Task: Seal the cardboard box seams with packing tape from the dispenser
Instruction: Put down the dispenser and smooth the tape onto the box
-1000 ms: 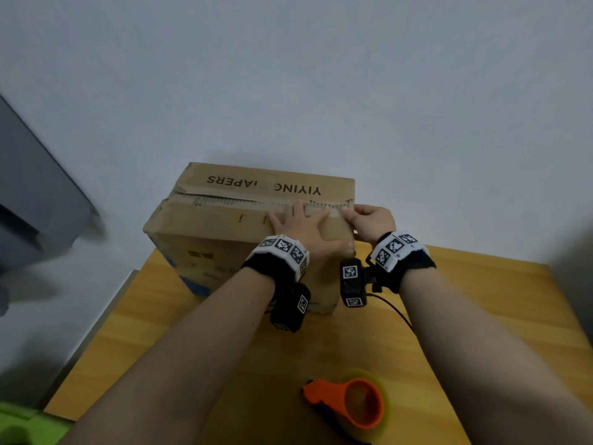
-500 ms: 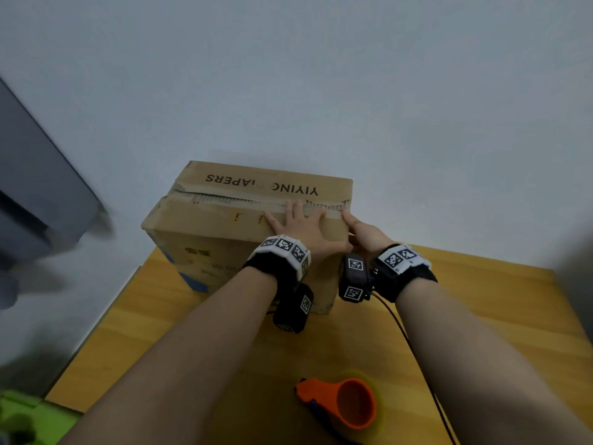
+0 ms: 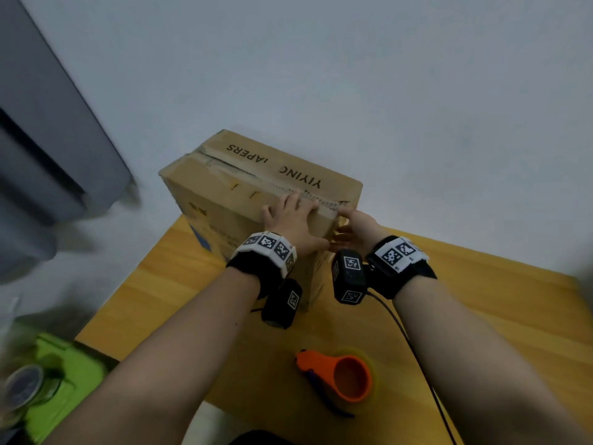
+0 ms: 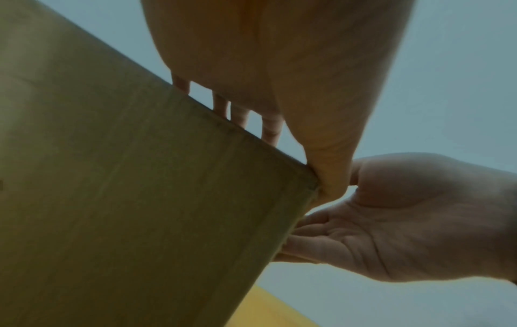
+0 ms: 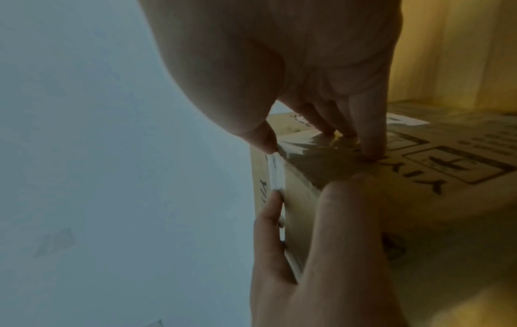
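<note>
- Brown cardboard box [image 3: 244, 200] has turned; clear tape [image 5: 316, 150] now wraps its right corner.
- Left hand [image 3: 293, 221] lies flat, released; right hand [image 3: 359, 228] presses tape down, fingers extended.
- Orange tape dispenser [image 3: 343, 377] lies unused.

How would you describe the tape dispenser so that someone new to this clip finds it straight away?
Start at the wooden table that carries the cardboard box. Come toward the camera along the tabletop, between the person's two forearms, almost to the near edge. The tape dispenser lies there untouched: bright orange, with a round open ring, the only orange thing on the table.
</note>
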